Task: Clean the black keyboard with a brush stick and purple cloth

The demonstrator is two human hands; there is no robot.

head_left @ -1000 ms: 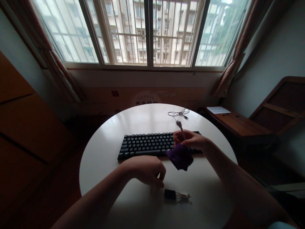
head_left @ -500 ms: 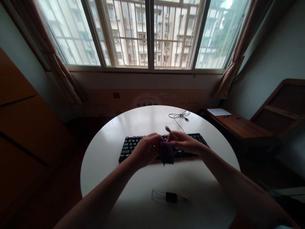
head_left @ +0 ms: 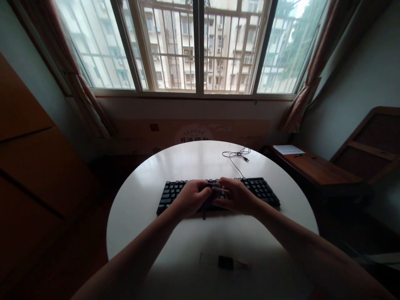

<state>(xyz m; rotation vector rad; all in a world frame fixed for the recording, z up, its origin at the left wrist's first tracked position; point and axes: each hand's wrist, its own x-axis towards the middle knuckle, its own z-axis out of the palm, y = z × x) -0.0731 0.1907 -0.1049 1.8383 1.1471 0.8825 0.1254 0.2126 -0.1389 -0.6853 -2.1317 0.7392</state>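
Observation:
A dark purple cloth (head_left: 205, 205) is gripped in my left hand (head_left: 195, 198), its loose end hanging below the fingers. My right hand (head_left: 236, 196) pinches a slim pale stick-like tool (head_left: 221, 190), whose tip meets the cloth between the two hands; its exact kind is not clear. Both hands are over the middle of a black keyboard (head_left: 261, 191) and hide its central keys. Nearer to me on the table lies a small black block with thin wire loops (head_left: 225, 262), much like a wire keycap puller.
The round white table (head_left: 137, 183) carries the keyboard. Behind it a thin black cable (head_left: 233, 154) lies coiled with its USB plug. To the right stands a low wooden table (head_left: 321, 171) with a paper sheet (head_left: 288, 149) on it. A barred window is ahead.
The pale tool was pointing up and away from the cloth; now it is tilted down leftward against it. The cloth has been gathered closer into my left hand. The view has shifted slightly.

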